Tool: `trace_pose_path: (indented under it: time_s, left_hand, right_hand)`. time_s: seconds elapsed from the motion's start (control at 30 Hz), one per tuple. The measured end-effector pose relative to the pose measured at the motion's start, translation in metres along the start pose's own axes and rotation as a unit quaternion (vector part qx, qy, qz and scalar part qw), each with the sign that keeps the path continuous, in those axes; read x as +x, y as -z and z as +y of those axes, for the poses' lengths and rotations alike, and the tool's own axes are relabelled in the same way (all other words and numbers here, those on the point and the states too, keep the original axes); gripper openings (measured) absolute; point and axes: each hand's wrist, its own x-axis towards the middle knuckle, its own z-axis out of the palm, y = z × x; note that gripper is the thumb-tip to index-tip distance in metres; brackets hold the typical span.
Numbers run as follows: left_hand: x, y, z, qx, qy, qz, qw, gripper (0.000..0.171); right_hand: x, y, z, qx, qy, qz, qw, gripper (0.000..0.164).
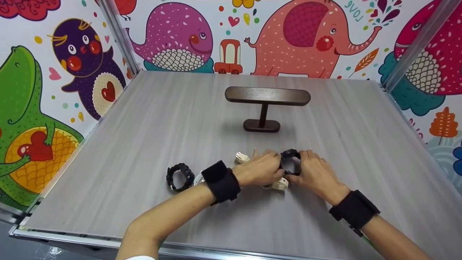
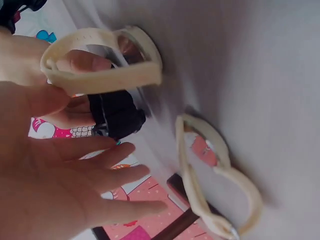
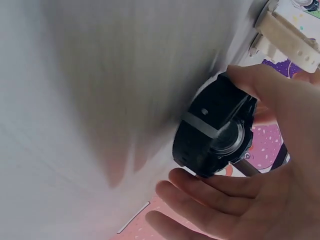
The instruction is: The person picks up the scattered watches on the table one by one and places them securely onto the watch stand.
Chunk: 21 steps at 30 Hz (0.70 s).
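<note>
My right hand [image 1: 319, 175] grips a black wristwatch [image 1: 290, 162] between thumb and fingers, its strap forming a loop. In the right wrist view, the thumb lies at one side of this black watch [image 3: 215, 130] and fingertips touch the other. Right beside it is my left hand [image 1: 261, 168], whose fingers [image 2: 115, 177] are spread and straight in the left wrist view. A cream-strapped watch [image 2: 105, 82] overlaps the left thumb there. Another cream watch [image 2: 200, 195] lies on the tabletop past the left fingers; in the head view its end [image 1: 242, 157] pokes out behind that hand.
A dark wooden T-shaped stand [image 1: 267, 95] rises from the table [image 1: 162, 119] beyond the hands. Left of the left forearm lies a second black watch [image 1: 179, 177], beside a white watch [image 1: 198, 178] partly hidden by the arm. Cartoon-printed panels [image 1: 173, 36] border the table.
</note>
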Motion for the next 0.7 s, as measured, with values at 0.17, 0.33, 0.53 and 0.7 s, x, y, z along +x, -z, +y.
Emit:
trace_pose_path:
  time_s: [0.17, 0.33, 0.53, 0.7]
  left_hand:
    - [0.0, 0.007, 0.003, -0.143, 0.037, 0.0, 0.989, 0.038]
    - [-0.001, 0.019, 0.006, -0.272, 0.071, 0.048, 0.9584, 0.03]
    - [-0.005, 0.032, 0.009, -0.365, 0.081, 0.144, 0.9163, 0.05]
    - [-0.012, 0.041, 0.016, -0.399, 0.093, 0.18, 0.8944, 0.076]
  right_hand:
    - [0.001, 0.002, -0.006, 0.009, 0.02, 0.051, 0.998, 0.069]
    - [0.002, 0.006, -0.012, 0.001, 0.036, 0.132, 0.991, 0.073]
    - [0.006, 0.012, -0.021, -0.011, 0.069, 0.25, 0.966, 0.082]
    - [0.008, 0.018, -0.028, -0.015, 0.087, 0.31, 0.947, 0.087]
